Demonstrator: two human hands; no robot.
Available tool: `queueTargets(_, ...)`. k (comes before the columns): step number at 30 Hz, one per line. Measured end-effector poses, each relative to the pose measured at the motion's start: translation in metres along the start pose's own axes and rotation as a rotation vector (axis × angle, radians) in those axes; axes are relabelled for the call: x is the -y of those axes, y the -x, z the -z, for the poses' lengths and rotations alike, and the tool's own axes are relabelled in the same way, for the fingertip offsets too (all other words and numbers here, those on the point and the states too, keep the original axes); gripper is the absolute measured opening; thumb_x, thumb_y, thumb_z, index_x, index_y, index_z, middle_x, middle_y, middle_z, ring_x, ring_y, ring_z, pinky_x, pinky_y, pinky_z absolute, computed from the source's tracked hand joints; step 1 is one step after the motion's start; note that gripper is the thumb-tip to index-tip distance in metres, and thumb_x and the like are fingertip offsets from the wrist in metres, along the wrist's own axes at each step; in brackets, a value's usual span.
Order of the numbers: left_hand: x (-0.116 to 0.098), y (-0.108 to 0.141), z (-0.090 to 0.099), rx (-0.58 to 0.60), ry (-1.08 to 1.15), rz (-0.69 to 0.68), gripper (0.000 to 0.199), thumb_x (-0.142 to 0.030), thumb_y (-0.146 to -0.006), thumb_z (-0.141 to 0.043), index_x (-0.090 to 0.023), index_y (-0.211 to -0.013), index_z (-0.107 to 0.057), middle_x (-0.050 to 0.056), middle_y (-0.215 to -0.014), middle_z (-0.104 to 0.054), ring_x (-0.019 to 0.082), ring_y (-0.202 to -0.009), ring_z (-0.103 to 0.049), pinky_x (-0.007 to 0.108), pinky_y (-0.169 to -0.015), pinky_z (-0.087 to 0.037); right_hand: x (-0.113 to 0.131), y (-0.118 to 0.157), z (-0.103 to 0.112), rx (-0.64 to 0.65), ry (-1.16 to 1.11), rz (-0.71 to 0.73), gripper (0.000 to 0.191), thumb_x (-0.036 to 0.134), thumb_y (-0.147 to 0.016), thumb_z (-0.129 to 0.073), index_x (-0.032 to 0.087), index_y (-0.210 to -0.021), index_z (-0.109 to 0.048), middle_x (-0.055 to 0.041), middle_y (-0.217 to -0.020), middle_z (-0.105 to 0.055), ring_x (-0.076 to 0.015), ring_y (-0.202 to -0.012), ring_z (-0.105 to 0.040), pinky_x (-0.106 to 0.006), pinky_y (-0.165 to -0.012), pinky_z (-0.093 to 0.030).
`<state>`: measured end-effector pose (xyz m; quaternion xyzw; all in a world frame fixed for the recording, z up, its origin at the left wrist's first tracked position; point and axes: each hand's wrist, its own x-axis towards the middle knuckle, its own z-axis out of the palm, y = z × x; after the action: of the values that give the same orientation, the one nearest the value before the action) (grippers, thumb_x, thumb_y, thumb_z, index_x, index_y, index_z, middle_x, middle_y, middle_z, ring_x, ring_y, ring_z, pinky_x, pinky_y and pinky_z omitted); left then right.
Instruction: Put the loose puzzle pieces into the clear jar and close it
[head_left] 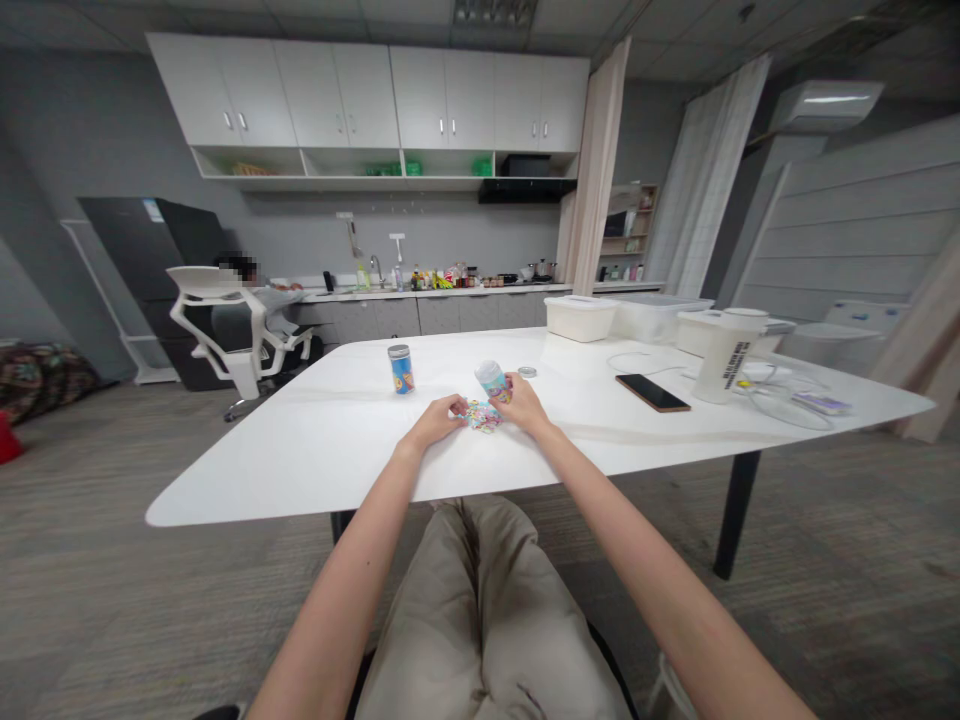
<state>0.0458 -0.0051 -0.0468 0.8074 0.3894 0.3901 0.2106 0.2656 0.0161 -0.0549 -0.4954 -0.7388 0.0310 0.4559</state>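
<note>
My right hand (523, 402) is wrapped round a clear jar (492, 376) with a colourful label, tilted with its base up to the left and its lower end over a pile of small colourful pieces (482, 416) on the white table (300, 450). At the pile's left edge is my left hand (437, 420), its fingers curled; whether they pinch a piece is too small to tell. A blue-labelled jar (401, 370) with a grey lid stands upright to the left. Behind my right hand lies a round lid (527, 372).
A phone (652, 392), a large pale cup (729, 358) and white cables lie or stand at the right. Plastic boxes (580, 318) line the back right edge. Beyond the table at the left, a person (274, 305) sits on a white chair (244, 340).
</note>
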Motion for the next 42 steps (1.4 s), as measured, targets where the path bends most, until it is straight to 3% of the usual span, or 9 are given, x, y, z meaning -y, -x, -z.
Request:
queueTargets(3,-0.004,-0.004,0.002,-0.053,0.232,0.062,0.029,-0.023,-0.061,-0.077,-0.015,-0.085,-0.063,0.000,-0.073,-0.066,0.014,-0.069,-0.062,0.029,-0.071,-0.052,0.001,0.000,0.001,0.003,0.028,0.004,0.047,0.029,-0.072,-0.069,0.017,-0.113,-0.051,-0.0092,-0.106,-0.063,-0.0239,-0.098,-0.058,-0.036,-0.087,-0.047)
queueTargets(6,-0.009,-0.009,0.005,-0.239,0.455,0.094,0.041,-0.032,-0.057,-0.083,-0.015,-0.089,-0.061,0.001,-0.075,-0.066,0.014,-0.070,-0.064,0.029,-0.069,-0.053,0.002,0.001,0.003,0.007,0.082,0.049,0.048,0.027,-0.072,-0.069,0.016,-0.115,-0.051,-0.0105,-0.108,-0.063,-0.0254,-0.100,-0.058,-0.037,-0.088,-0.046)
queueTargets(11,-0.014,-0.012,0.010,-0.487,0.517,0.071,0.044,-0.038,-0.054,-0.085,-0.016,-0.084,-0.061,0.002,-0.075,-0.068,0.016,-0.073,-0.065,0.032,-0.075,-0.055,0.005,0.003,0.009,0.076,0.161,0.207,0.045,0.022,-0.072,-0.068,0.018,-0.115,-0.054,-0.0103,-0.108,-0.062,-0.0265,-0.101,-0.056,-0.039,-0.088,-0.045)
queueTargets(17,-0.018,-0.009,0.006,-0.272,0.410,0.078,0.037,-0.039,-0.059,-0.082,-0.014,-0.081,-0.069,0.008,-0.084,-0.073,0.021,-0.080,-0.068,0.035,-0.079,-0.053,0.009,0.004,0.009,0.132,0.137,0.306,0.048,0.022,-0.071,-0.069,0.017,-0.116,-0.054,-0.0104,-0.112,-0.062,-0.0267,-0.105,-0.055,-0.039,-0.091,-0.044)
queueTargets(20,-0.015,-0.011,0.008,-0.338,0.409,0.087,0.036,-0.041,-0.064,-0.078,-0.014,-0.087,-0.068,0.010,-0.089,-0.074,0.022,-0.086,-0.068,0.034,-0.080,-0.052,0.008,0.003,0.009,0.118,0.123,0.284,0.048,0.023,-0.071,-0.069,0.016,-0.116,-0.054,-0.0109,-0.110,-0.063,-0.0267,-0.104,-0.056,-0.040,-0.090,-0.044)
queueTargets(24,0.000,-0.010,0.010,-0.406,0.344,0.193,0.028,-0.031,-0.067,-0.074,-0.014,-0.087,-0.066,0.009,-0.086,-0.073,0.020,-0.085,-0.068,0.032,-0.079,-0.052,0.004,0.001,0.007,0.039,0.095,0.177,0.049,0.028,-0.072,-0.069,0.016,-0.117,-0.053,-0.0112,-0.112,-0.063,-0.0265,-0.102,-0.058,-0.039,-0.090,-0.045)
queueTargets(28,0.011,-0.004,0.005,-0.258,0.098,0.364,0.018,-0.015,-0.062,-0.070,-0.014,-0.080,-0.066,0.005,-0.075,-0.070,0.019,-0.074,-0.066,0.029,-0.072,-0.051,-0.002,0.000,0.004,-0.032,0.080,-0.017,0.049,0.035,-0.073,-0.069,0.017,-0.115,-0.052,-0.0117,-0.110,-0.064,-0.0265,-0.101,-0.060,-0.038,-0.087,-0.046)
queueTargets(34,0.007,0.001,-0.001,-0.038,-0.135,0.229,0.022,-0.016,-0.066,-0.064,-0.015,-0.088,-0.070,0.005,-0.083,-0.072,0.018,-0.079,-0.065,0.027,-0.076,-0.050,-0.006,-0.001,0.002,-0.044,0.045,-0.102,0.047,0.037,-0.073,-0.069,0.018,-0.112,-0.052,-0.0108,-0.106,-0.065,-0.0246,-0.099,-0.061,-0.036,-0.084,-0.047)
queueTargets(42,0.008,-0.001,-0.001,0.017,-0.129,0.251,0.025,-0.013,-0.066,-0.060,-0.013,-0.089,-0.068,0.005,-0.078,-0.071,0.016,-0.071,-0.063,0.026,-0.072,-0.050,-0.004,-0.001,0.002,-0.013,0.035,-0.088,0.048,0.037,-0.072,-0.070,0.018,-0.112,-0.051,-0.0105,-0.105,-0.065,-0.0235,-0.096,-0.062,-0.035,-0.084,-0.047)
